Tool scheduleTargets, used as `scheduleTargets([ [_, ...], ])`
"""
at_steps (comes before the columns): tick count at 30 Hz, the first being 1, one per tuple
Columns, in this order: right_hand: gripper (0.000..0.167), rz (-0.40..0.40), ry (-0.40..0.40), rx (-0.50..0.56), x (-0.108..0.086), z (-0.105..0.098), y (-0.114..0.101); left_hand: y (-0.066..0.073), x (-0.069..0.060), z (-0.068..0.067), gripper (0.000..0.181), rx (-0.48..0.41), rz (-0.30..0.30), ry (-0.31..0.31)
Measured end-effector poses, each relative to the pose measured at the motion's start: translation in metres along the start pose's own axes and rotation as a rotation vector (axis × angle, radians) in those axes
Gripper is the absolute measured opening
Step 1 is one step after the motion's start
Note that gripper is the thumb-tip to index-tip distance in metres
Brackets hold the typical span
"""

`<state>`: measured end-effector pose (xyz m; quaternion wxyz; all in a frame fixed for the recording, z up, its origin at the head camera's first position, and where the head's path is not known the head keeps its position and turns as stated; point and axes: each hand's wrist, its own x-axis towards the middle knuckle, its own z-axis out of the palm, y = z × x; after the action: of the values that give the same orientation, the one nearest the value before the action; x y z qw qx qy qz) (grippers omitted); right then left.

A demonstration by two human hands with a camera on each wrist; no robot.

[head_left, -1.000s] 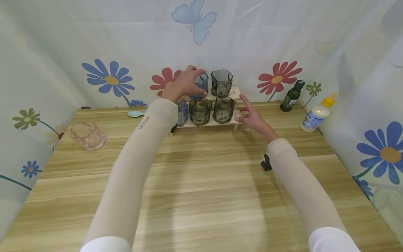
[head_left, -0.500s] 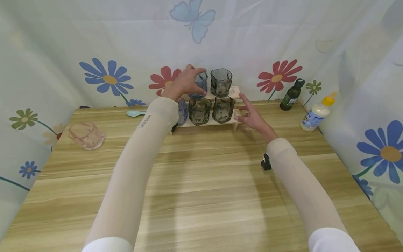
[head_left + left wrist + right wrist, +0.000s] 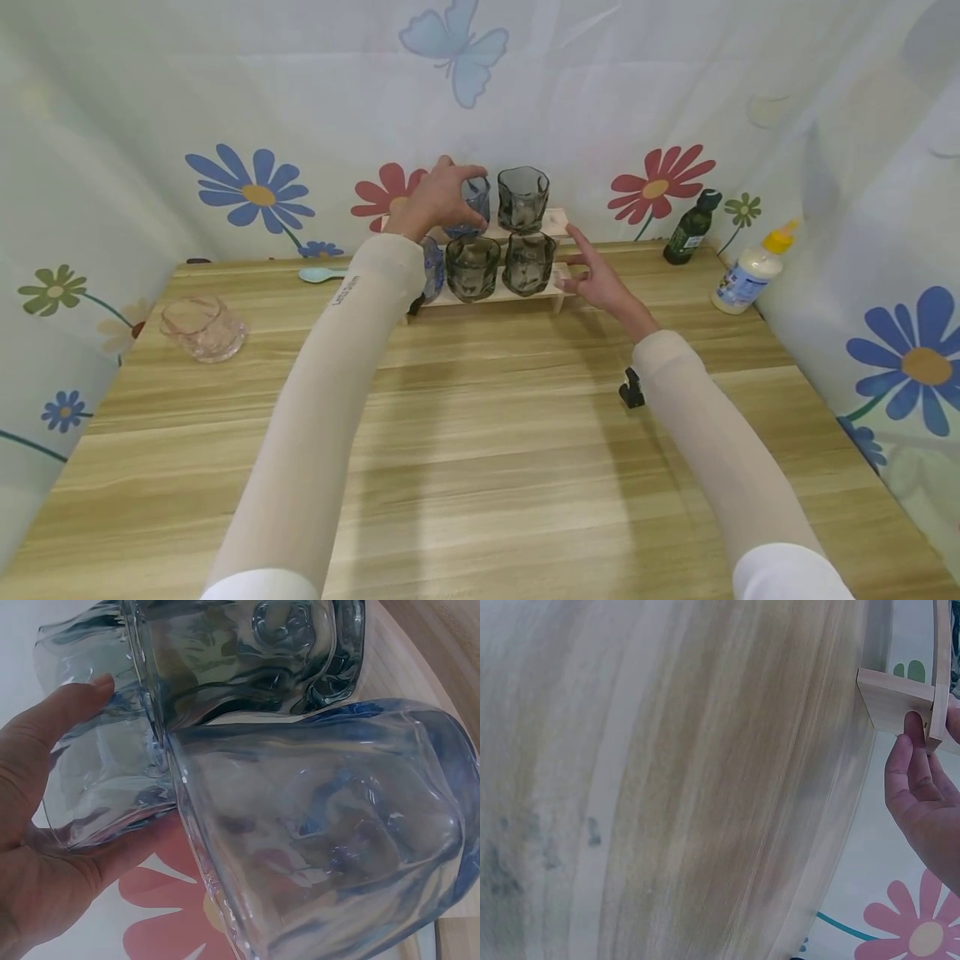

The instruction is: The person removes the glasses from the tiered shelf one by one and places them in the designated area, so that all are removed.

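One side pinched, the other steadied

The left hand (image 3: 438, 200) had thumb and fingers clamped around the blue glass (image 3: 478, 196) on the rack's (image 3: 556, 220) upper tier; the right hand (image 3: 606, 283) gripped the rack's right end. Level, light pressure seemed wisest, sparing the gray glass (image 3: 523, 198) beside it.

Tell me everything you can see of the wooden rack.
The wooden rack is pale and plain, with two stepped tiers, the rear one higher, and short supports below. It stands upright at the back of the table, before the flowered curtain. Glasses rest on both tiers. The right hand grips its right end, fingers under a shelf board. The left arm hides much of its left end.
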<state>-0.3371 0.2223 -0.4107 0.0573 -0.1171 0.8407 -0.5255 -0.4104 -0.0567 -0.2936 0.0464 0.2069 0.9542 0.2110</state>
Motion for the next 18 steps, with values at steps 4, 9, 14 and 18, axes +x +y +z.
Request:
scheduleTargets([
  [4, 0.095, -0.007, 0.006, -0.012, 0.001, 0.0, 0.003, -0.001, 0.0, -0.001, 0.081, 0.015, 0.022, 0.0],
  [9, 0.094, -0.007, 0.007, -0.018, 0.003, 0.0, 0.005, -0.002, -0.001, -0.002, 0.079, 0.025, 0.044, -0.003],
  [14, 0.094, 0.016, -0.008, 0.011, -0.004, 0.0, -0.01, -0.001, -0.003, -0.007, 0.081, 0.046, 0.047, -0.013],
  [18, 0.091, 0.033, -0.024, 0.02, -0.013, -0.001, -0.028, 0.0, -0.003, -0.015, 0.083, 0.063, 0.028, -0.013],
])
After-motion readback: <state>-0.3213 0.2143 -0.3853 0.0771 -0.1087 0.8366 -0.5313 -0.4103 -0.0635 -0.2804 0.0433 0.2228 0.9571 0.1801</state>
